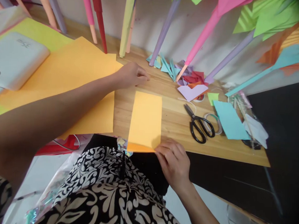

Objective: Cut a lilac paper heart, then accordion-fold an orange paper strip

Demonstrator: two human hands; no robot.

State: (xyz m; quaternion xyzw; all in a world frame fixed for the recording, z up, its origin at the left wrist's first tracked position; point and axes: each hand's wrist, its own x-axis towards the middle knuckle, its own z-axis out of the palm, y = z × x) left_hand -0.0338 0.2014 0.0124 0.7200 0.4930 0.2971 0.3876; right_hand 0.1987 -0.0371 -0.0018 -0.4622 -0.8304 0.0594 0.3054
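Note:
A narrow orange paper strip point(145, 120) lies on the wooden table point(174, 116), its near end hanging over the front edge. My right hand point(173, 161) pinches the strip's near right corner. My left hand point(131, 75) reaches across the large orange sheets point(74, 75) and rests with curled fingers on the table just past the strip's far end. Whether it holds anything is hidden.
Black scissors point(200, 124) lie right of the strip, beside a tape roll point(214, 123) and a light blue sheet point(229, 120). Paper scraps point(190, 80) pile near the wall under rolled paper tubes point(165, 27). A white device point(14, 58) sits far left.

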